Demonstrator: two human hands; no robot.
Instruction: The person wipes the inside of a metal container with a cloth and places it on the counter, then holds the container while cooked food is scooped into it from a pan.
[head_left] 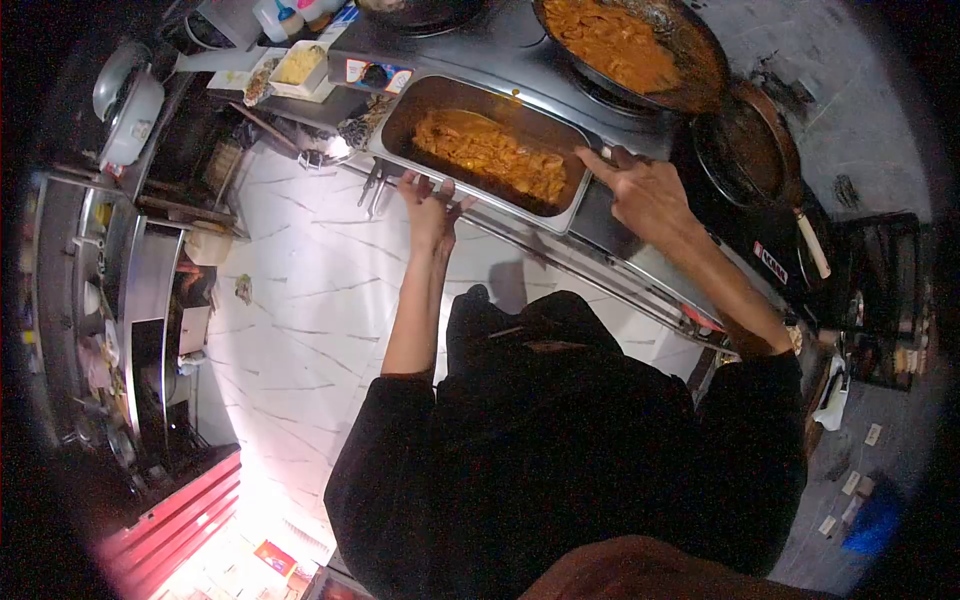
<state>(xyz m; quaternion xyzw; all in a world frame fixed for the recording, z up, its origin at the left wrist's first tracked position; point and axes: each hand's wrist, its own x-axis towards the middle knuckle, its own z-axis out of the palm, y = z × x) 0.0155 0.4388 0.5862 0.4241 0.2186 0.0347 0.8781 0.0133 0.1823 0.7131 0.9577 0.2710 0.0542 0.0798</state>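
A rectangular steel pan (562, 222) holds orange-brown saucy food (490, 157) and rests at the stove's front edge. My left hand (430, 208) is at the pan's near long side, fingers apart, the fingertips by the rim. At the pan's right end is my right hand (640, 190), its index finger stretched toward the rim; whether it holds the pan or only touches it I cannot tell. Behind and to the right, a large round black pan (712, 60) with more of the same food stands on the stove (500, 50).
A dark pan with a pale handle (812, 243) lies to the right. At the upper left stand a white container (300, 72) of yellow shreds and a white pot (135, 120). A metal shelf unit (150, 285) runs along the left, beside the pale tiled floor (300, 240).
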